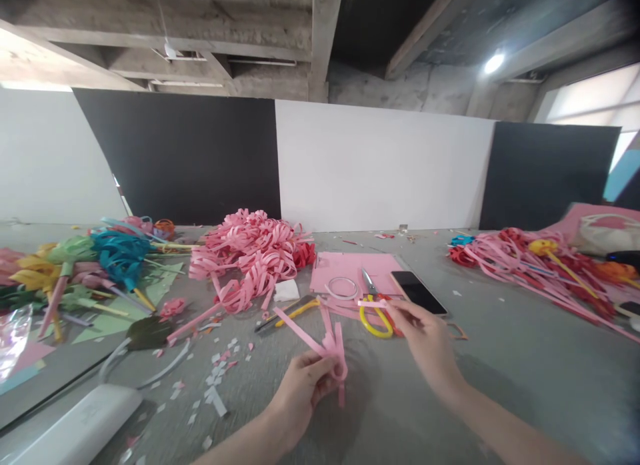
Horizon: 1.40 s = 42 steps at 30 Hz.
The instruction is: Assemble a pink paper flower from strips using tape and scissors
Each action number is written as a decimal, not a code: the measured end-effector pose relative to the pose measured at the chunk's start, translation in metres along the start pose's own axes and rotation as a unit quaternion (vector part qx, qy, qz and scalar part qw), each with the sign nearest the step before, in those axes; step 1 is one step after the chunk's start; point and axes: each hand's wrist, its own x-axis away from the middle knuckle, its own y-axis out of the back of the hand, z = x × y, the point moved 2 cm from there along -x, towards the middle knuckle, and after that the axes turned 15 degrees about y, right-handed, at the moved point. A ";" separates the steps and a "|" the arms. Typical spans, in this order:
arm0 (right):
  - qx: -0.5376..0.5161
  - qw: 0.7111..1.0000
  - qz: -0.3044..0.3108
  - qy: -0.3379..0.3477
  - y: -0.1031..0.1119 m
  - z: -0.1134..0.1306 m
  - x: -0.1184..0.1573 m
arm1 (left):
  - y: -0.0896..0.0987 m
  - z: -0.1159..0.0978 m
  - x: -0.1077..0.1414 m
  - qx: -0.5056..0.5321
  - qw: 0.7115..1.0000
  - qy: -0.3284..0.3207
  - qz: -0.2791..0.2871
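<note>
My left hand (303, 392) pinches a bundle of pink paper strips (333, 348). One strip curls into a loop by the thumb, and other ends fan out upward. My right hand (423, 335) holds a short, pale pink strip (373, 304) between thumb and fingertips; whether it is paper or tape I cannot tell. Just beyond that hand lie scissors (376, 324) with yellow and red handles, their blades resting over a pink sheet (360, 265). A thin pale ring (343, 288) is on the sheet, and a phone (419, 292) lies at its right.
Piled pink paper loops (255, 252) stand behind my left hand. Coloured paper flowers (117, 255) are at the left, near a white box-shaped device (75, 428) and paper scraps (217, 378). More pink strips (515, 262) lie at the right. A white panel (385, 168) borders the back.
</note>
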 end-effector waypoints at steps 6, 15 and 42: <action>-0.001 0.987 -0.154 0.044 0.044 0.009 -0.033 | 0.001 0.004 0.002 0.013 1.000 -0.004 -0.011; -0.080 0.985 -0.151 -0.004 0.028 0.012 -0.018 | 0.000 0.005 0.000 0.008 0.998 -0.060 0.011; -0.150 0.977 0.117 -0.099 -0.043 0.005 0.055 | -0.007 0.005 0.002 -0.044 0.997 -0.057 0.020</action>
